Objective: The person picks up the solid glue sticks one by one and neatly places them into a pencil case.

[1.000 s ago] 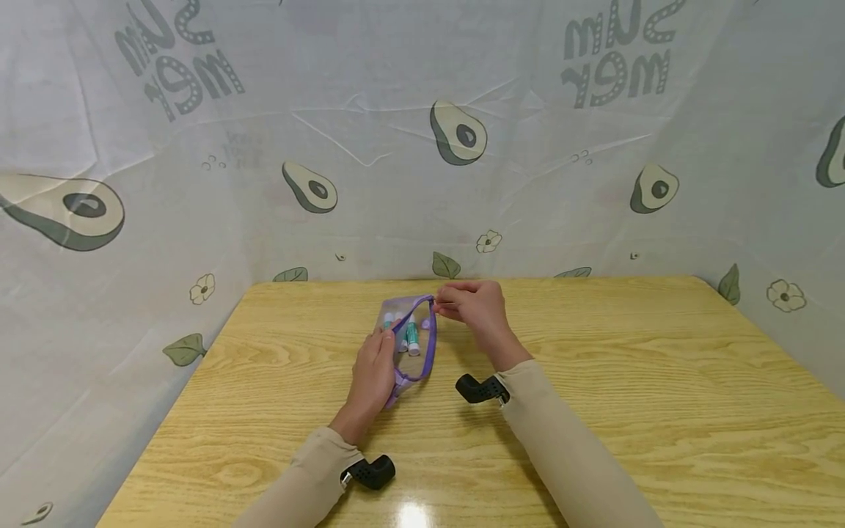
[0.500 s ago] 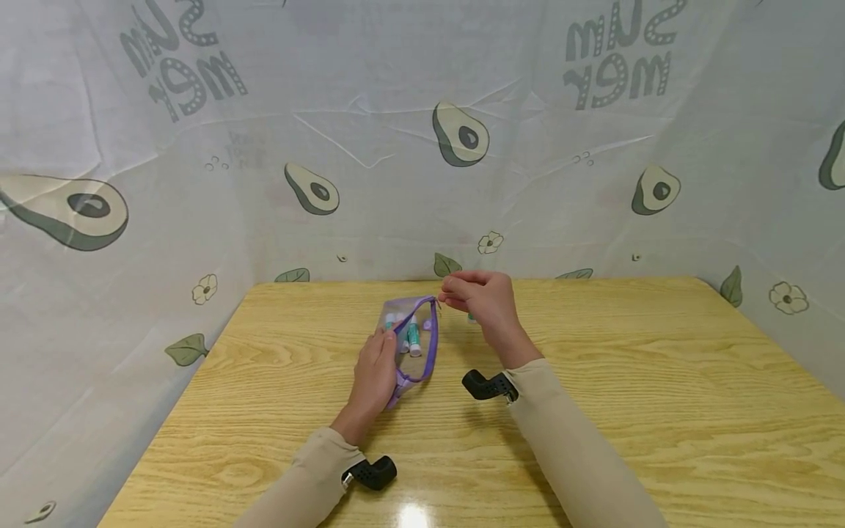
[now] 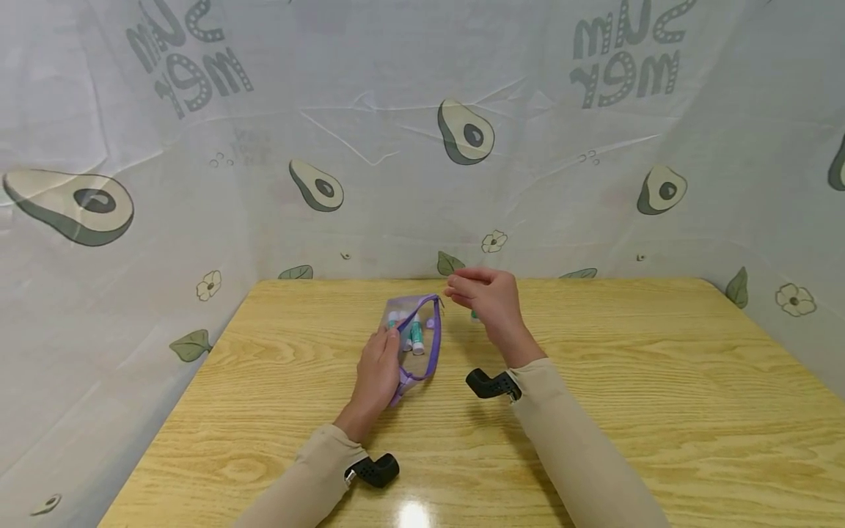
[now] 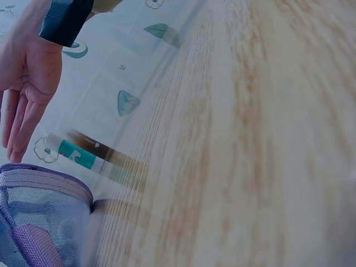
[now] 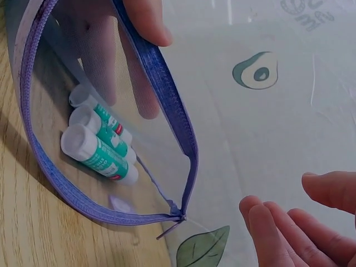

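Observation:
My left hand point(image 3: 379, 367) holds a purple mesh zipper pouch point(image 3: 436, 345) by one side of its mouth, the thumb over the zipper band and the fingers behind the mesh. The pouch's mouth gapes wide. Inside lie three glue sticks point(image 5: 97, 153), white with green labels, side by side. Just right of the pouch's far corner is my right hand point(image 3: 488, 297), raised and holding nothing; its thumb point(image 5: 334, 189) stands apart from the fingers. Another glue stick point(image 4: 78, 154) stands upright on the table, mostly hidden behind the right hand in the head view.
The wooden table point(image 3: 627, 381) runs back to a pale curtain point(image 3: 383, 147) printed with avocados. A black wrist mount point(image 3: 491, 383) sticks out from the right sleeve, and a similar mount point(image 3: 375, 470) from the left.
My right hand has drawn off the pouch's zipper corner, up and to the right. The standing glue stick has come partly into view behind it. The left hand keeps its grip.

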Available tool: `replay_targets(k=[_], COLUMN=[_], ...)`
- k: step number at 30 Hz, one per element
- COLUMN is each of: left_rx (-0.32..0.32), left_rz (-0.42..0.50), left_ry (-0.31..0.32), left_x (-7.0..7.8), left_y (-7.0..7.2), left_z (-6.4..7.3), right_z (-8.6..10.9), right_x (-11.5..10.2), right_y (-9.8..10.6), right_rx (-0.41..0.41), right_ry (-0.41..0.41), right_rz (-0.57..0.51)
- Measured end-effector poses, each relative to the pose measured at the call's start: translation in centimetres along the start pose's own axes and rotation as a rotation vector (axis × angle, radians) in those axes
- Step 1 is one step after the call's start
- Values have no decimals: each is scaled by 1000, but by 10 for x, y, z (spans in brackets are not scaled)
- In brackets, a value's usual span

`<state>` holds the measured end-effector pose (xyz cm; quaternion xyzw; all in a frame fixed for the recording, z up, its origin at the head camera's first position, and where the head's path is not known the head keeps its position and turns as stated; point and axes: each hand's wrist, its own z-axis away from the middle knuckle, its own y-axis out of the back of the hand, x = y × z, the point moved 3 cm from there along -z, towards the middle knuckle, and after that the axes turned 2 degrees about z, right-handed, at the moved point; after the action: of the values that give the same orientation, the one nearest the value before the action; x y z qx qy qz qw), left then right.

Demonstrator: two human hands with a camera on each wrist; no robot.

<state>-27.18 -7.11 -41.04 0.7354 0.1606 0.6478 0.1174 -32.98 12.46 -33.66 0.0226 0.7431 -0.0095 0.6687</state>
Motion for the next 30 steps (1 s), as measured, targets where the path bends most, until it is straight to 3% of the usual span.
replay_targets(k=[10,21,30], left_rx=[10,7,15], left_rz=[-31,-24,-15], left_ry=[-14,41,15], left_x=[-1,-5,-5], left_y=[-2,-2,-3], left_z=[-2,-2,-4], right_z=[-4,-10,-11], right_x=[-6,-14,-14], right_y=[20,59,74], right_rx=[76,140,214], right_ry=[1,21,32], right_rz=[41,-40,-67])
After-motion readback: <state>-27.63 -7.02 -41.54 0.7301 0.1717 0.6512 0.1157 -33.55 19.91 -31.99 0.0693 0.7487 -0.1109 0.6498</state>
